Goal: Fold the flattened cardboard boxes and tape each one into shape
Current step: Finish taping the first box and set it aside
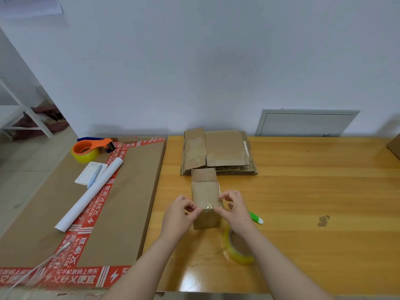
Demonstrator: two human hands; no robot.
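One box (205, 191) stands on the bench (303, 191), long axis running 12 to 6 o'clock. Left grip (181, 213) pinches its near top edge from 9 o'clock and right grip (236, 210) from 3, over shiny tape (205, 206). The roll (238, 249) lies at 5 o'clock, nearer the right grip. The flat stack (218, 152) is at 12.

Small box (205, 198): matt creased cardboard, glossy clear tape. Table (303, 191): glossy varnished wood. Tape roll (238, 249): shiny yellowish plastic.
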